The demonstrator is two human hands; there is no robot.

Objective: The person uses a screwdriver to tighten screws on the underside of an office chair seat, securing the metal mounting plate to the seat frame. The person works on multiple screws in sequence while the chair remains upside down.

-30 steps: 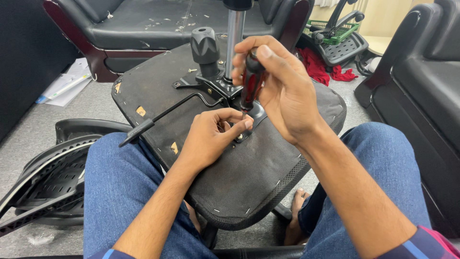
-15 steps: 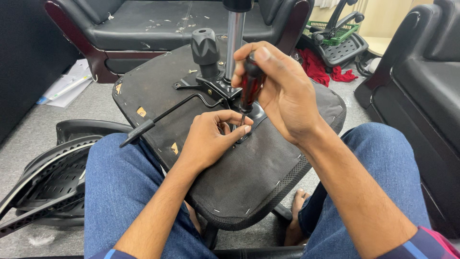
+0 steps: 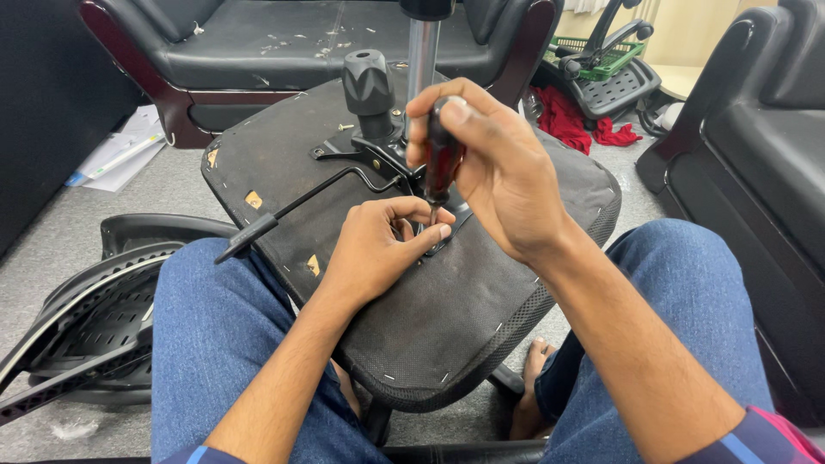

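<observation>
Screwdriver [image 3: 443,163], dark-handled and upright at the frame's centre, is clenched in the right hand [image 3: 503,185], whose fingers cover most of the handle, while its tip is hidden behind the left hand [image 3: 378,249], pinched around the shaft's lower end on the metal mechanism plate [image 3: 391,159]. The upturned office chair seat [image 3: 447,318] lies across the person's jeans-clad knees, its near rim hanging free at lower centre. The gas-lift column [image 3: 421,51] is cut off at the top edge; open grey floor [image 3: 129,193] shows at left, crowded by a mesh chair back [image 3: 77,318] at lower left.
</observation>
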